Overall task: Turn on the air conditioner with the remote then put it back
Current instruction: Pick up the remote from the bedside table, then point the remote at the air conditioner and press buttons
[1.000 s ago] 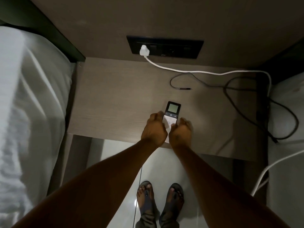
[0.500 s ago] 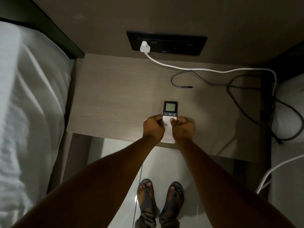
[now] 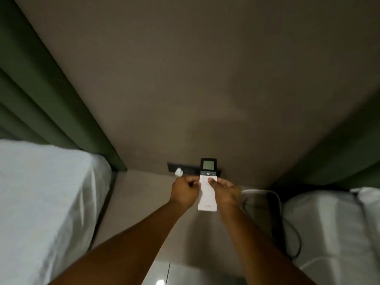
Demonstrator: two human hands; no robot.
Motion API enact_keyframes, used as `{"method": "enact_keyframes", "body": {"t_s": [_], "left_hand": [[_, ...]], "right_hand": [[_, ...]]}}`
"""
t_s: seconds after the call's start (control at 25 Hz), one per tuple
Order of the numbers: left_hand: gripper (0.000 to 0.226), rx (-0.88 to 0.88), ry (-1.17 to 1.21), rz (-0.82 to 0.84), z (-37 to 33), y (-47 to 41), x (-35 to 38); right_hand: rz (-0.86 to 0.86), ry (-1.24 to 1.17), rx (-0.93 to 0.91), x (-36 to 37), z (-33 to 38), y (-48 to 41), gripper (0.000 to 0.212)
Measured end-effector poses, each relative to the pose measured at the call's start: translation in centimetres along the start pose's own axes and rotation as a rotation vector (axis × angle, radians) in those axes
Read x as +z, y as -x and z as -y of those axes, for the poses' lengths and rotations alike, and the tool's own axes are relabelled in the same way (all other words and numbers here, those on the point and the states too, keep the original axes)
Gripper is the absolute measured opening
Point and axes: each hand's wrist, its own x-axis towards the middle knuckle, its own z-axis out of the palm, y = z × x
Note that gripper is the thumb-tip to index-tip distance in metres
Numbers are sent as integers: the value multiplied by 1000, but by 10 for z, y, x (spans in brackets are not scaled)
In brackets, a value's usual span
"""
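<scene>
i hold the remote (image 3: 207,192) up in front of me with both hands, lifted off the bedside table (image 3: 144,194) and pointing at the far wall (image 3: 205,79). my left hand (image 3: 185,191) is curled closed around its left edge, and my right hand (image 3: 226,191) grips the right side with the thumb lying across the white button area just below the power row. the small grey screen sits at the far end, above my fingers. just beyond the remote, the dark socket panel (image 3: 174,167) holds a white plug (image 3: 178,172). a bed with white sheets (image 3: 41,202) lies on the left, another white bed (image 3: 333,227) on the right, with cables (image 3: 287,229) trailing beside it.
</scene>
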Motion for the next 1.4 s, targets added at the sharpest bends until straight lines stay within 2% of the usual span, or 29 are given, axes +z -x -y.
{"method": "enact_keyframes", "body": {"t_s": [0.16,0.32,0.48,0.56,0.72,1.04,1.2,1.4], "left_hand": [[22,248,73,-28,-183,36,-53],[25,478,83,-54,-348,98,-108],[24,698,51,-162,-487,172,-153],[24,767,67,-179,-530,201,-163],[25,873,53,-174,-562,246,-162],[27,903,-136,-266,-548,258,-173],[30,959,-402,-396,-545,254,-203],[54,847,-873,-682,-522,271,-295]], "right_hand": [[47,-105,-220,-7,179,89,18],[135,-177,-434,-26,329,194,14],[141,-255,-686,-58,448,302,16],[128,-263,-765,-73,484,341,16],[149,-239,-830,-99,510,388,22],[188,-193,-788,-89,494,398,18],[254,-168,-766,-66,498,402,22],[465,-124,-753,-5,485,436,17]]}}
